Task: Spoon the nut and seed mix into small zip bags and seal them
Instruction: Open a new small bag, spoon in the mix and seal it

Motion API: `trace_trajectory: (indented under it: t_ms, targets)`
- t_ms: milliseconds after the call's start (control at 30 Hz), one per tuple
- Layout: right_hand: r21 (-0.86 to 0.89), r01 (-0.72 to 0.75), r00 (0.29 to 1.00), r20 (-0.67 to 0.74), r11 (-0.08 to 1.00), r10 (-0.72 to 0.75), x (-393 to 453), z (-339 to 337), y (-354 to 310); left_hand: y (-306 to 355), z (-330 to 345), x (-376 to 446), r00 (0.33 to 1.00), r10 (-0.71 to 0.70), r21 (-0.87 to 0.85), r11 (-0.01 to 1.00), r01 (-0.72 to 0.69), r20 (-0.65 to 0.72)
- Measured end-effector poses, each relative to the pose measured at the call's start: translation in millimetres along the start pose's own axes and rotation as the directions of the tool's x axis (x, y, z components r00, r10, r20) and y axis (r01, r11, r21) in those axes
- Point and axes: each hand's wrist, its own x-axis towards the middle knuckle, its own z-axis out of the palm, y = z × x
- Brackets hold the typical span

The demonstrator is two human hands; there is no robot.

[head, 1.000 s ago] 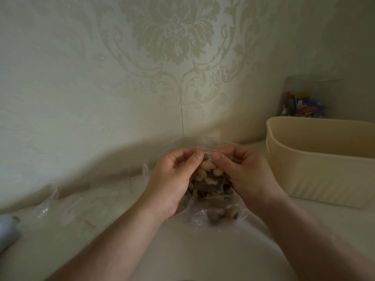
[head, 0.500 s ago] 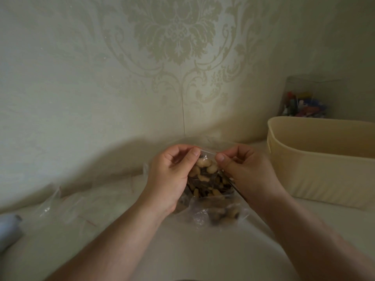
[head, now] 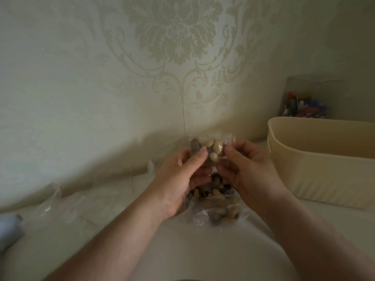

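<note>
Both hands hold a filled bag.
Left hand point(head: 178, 177) and right hand point(head: 249, 171) pinch the small bag point(head: 209, 149) above the table point(head: 182, 250), over what looks like more nuts point(head: 215, 191).

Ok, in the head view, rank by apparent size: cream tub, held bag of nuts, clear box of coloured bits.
1. cream tub, partly cut off
2. clear box
3. held bag, though nearer and partly hidden by both hands

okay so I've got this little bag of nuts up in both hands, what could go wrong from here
1. The frame does not show whether the small zip bag is sealed; if not, tilting it could spill nuts.
2. Left hand and right hand hold it over the nut mix bag, so a slip could scatter both.
</note>
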Motion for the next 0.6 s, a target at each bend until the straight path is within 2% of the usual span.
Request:
trace_trajectory:
  t_ms: [67,133,300,367,467,600]
  targets:
    - [0.037,-0.032,0.999,0.040,0.999,0.030,-1.7,-0.4,-1.6,-0.2,0.9,-0.5,0.999,0.041,-0.013,0.999,-0.041,-0.027]
    - [-0.030,-0.055,0.996,0.067,0.998,0.057,-4.8,1.2,-2.6,1.6,0.8,-0.6,0.995,0.077,-0.036,0.996,-0.080,-0.064]
    - [-0.179,0.011,0.998,0.070,0.984,0.001,-6.8,4.0,0.6,3.2,1.6,0.6,0.986,0.128,0.008,0.992,-0.127,-0.105]
    - [-0.214,0.043,0.991,0.135,0.976,-0.014,-6.7,4.5,1.6,2.4,2.1,0.6,0.987,0.131,0.005,0.991,-0.132,-0.097]
    - [-0.199,0.084,0.974,0.222,0.976,-0.039,-8.2,4.2,3.0,3.7,1.9,0.1,0.985,0.134,-0.008,0.991,-0.136,-0.112]
    - [-0.239,0.106,0.979,0.196,0.965,-0.059,-6.3,2.8,5.6,3.4,2.5,-1.2,0.988,0.127,-0.028,0.991,-0.130,-0.091]
